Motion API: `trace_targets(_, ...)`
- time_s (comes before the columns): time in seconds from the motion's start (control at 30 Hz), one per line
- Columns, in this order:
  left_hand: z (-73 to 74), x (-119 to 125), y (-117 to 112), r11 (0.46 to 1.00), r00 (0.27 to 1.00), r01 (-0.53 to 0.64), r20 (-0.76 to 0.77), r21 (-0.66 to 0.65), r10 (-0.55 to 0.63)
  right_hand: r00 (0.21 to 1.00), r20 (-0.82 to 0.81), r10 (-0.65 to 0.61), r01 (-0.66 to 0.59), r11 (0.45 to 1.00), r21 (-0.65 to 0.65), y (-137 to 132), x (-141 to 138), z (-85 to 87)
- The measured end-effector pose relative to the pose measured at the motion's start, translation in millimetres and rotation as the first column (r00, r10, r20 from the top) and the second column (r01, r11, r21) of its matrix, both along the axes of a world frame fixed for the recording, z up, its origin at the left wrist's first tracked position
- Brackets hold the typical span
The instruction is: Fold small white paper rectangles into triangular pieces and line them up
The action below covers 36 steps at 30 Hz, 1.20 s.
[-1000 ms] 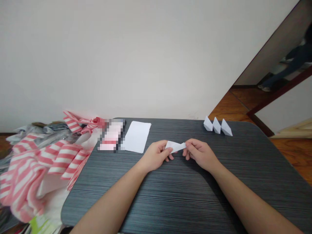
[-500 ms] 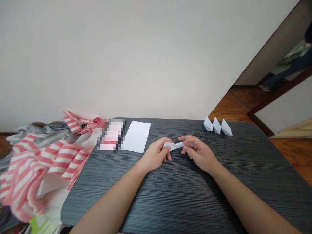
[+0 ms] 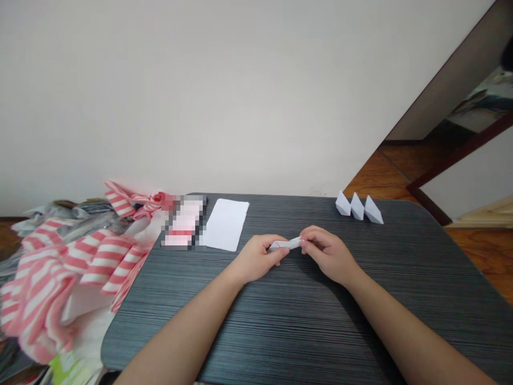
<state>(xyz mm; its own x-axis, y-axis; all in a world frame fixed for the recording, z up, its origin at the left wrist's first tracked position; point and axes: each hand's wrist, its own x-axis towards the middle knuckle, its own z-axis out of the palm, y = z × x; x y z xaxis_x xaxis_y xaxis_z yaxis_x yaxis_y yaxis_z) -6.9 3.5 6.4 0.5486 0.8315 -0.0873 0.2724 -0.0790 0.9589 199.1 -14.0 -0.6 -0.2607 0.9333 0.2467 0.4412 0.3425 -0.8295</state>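
A small folded piece of white paper [image 3: 285, 244] is held between my two hands, a little above the dark table [image 3: 288, 326]. My left hand [image 3: 260, 258] grips its left end, thumb on the near side and fingers behind. At the right end, the fingertips and thumb of my right hand [image 3: 325, 251] pinch the narrow tip. Creases show on the paper's face; its ends are partly covered by my fingers.
Three folded white paper boats [image 3: 358, 207] stand in a row at the table's back right. A stack of white paper sheets [image 3: 226, 224] lies back left, beside a blurred-out phone-like object [image 3: 185, 222]. Red-and-white striped cloth [image 3: 106, 259] is heaped left of the table, against the wall.
The paper has tilted and looks narrower. My right fingers have closed on its right tip, and my left thumb has shifted right along it. In the mirror-like panel, the legs are gone.
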Motion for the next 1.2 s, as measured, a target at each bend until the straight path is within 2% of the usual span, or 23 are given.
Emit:
trace_targets(0.1,1.6,-0.4,-0.2,0.999,0.999,0.01,-0.044,0.045,-0.008,1.0,-0.005,0.017,-0.017,1.0,-0.01,-0.3,-0.5,0.0)
trace_targets(0.2,1.4,-0.4,-0.3,0.999,0.998,0.005,-0.056,0.054,-0.002,0.999,-0.04,-0.005,0.001,0.997,-0.081,-0.8,-1.8,-5.3)
trace_targets(0.3,0.8,-0.3,-0.6,1.0,0.998,-0.001,-0.068,0.031,0.003,0.981,-0.174,-0.087,0.057,0.983,-0.172,-1.5,-3.0,-11.9)
trace_targets(0.37,0.8,-0.3,-0.7,1.0,0.998,-0.005,-0.067,0.016,0.006,0.976,-0.191,-0.1,0.072,0.987,-0.145,-1.7,-3.0,-13.6)
trace_targets(0.5,2.3,-0.3,-0.9,0.999,0.998,-0.032,-0.055,0.018,0.033,0.995,-0.039,-0.095,0.096,0.995,0.011,-1.4,-1.0,-10.3)
trace_targets(0.57,3.3,-0.3,-0.8,0.999,0.997,-0.04,-0.062,0.032,0.042,0.995,-0.004,-0.095,0.095,0.994,0.049,-0.9,-0.3,-8.5)
trace_targets(0.93,2.8,-0.3,-0.5,0.997,0.996,-0.041,-0.071,0.065,0.046,0.997,0.037,-0.067,0.063,0.993,0.095,0.4,-0.4,-5.9)
trace_targets(1.2,0.4,-0.6,-0.6,0.994,0.996,-0.061,-0.055,0.088,0.066,0.998,0.06,-0.033,0.028,0.996,0.079,1.0,0.3,-9.0)
